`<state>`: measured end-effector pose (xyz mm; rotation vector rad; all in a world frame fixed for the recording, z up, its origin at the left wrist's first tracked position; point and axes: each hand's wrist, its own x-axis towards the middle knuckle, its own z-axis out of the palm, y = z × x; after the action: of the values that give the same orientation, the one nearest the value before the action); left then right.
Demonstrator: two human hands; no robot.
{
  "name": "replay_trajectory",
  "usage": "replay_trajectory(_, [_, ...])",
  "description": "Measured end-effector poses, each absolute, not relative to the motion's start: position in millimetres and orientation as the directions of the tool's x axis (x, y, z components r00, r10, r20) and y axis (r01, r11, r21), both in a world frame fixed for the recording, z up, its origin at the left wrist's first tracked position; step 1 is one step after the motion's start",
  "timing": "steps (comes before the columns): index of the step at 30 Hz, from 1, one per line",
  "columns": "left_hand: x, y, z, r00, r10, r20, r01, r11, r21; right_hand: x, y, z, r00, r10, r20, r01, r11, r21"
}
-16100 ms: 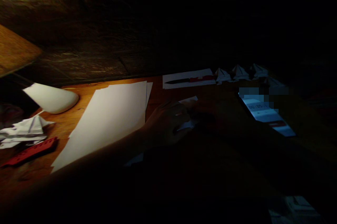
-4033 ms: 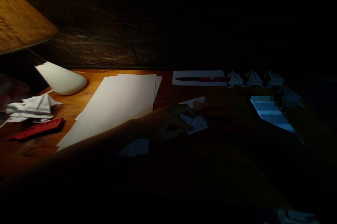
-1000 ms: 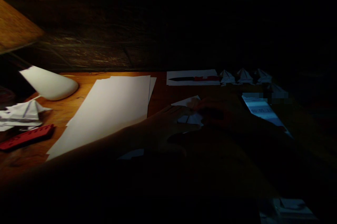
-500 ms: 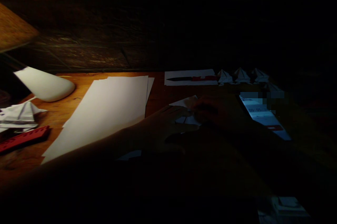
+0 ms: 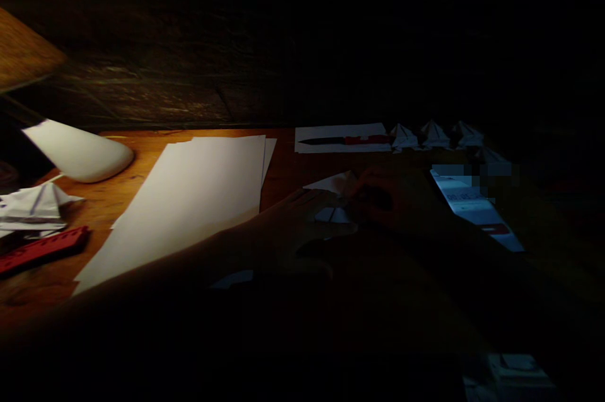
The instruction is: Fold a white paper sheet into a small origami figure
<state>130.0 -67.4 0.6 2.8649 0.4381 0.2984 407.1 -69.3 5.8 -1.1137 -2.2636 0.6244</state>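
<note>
The scene is very dark. A small white folded paper point(image 5: 334, 184) lies on the wooden table point(image 5: 118, 191) at the middle. My left hand point(image 5: 293, 229) rests on its near part with fingers stretched flat and thumb spread. My right hand point(image 5: 394, 200) is dim; its fingers curl onto the paper's right edge, close to my left fingertips. Most of the paper is hidden under both hands.
A stack of white sheets point(image 5: 208, 191) lies left of the hands, beside a white lamp shade point(image 5: 78, 153). A knife on a sheet point(image 5: 345, 139) and three folded paper figures point(image 5: 432, 134) line the back. A lit phone point(image 5: 472, 206) lies right. A red ruler point(image 5: 42, 249) and crumpled folds point(image 5: 33, 206) sit far left.
Over the last second both hands stay on the folded paper with only slight finger shifts. Four seconds ago more of the paper showed and my left fingers pinched it.
</note>
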Motion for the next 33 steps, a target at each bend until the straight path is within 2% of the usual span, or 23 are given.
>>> replay_trajectory(6, [130, -68, 3, 0.933, 0.327, 0.149, 0.284, -0.924, 0.256, 402, -68, 1, -0.47, 0.846, 0.252, 0.594, 0.514, -0.618])
replay_trajectory(12, [130, -67, 1, 0.936, 0.31, 0.166, 0.271, -0.937, 0.219, 405, -67, 0, -0.484, 0.842, 0.239, 0.57, 0.511, -0.643])
replay_trajectory(20, [129, -68, -1, 0.936, 0.313, 0.163, 0.273, -0.934, 0.229, 405, -66, -3, -0.529, 0.816, 0.233, 0.533, 0.533, -0.657])
replay_trajectory(26, [131, -71, 4, 0.947, 0.295, 0.13, 0.248, -0.924, 0.292, 410, -63, -13, -0.566, 0.79, 0.236, 0.567, 0.58, -0.585])
replay_trajectory(33, [132, -70, 7, 0.947, 0.275, 0.165, 0.215, -0.927, 0.308, 411, -66, -15, -0.599, 0.764, 0.241, 0.621, 0.633, -0.462])
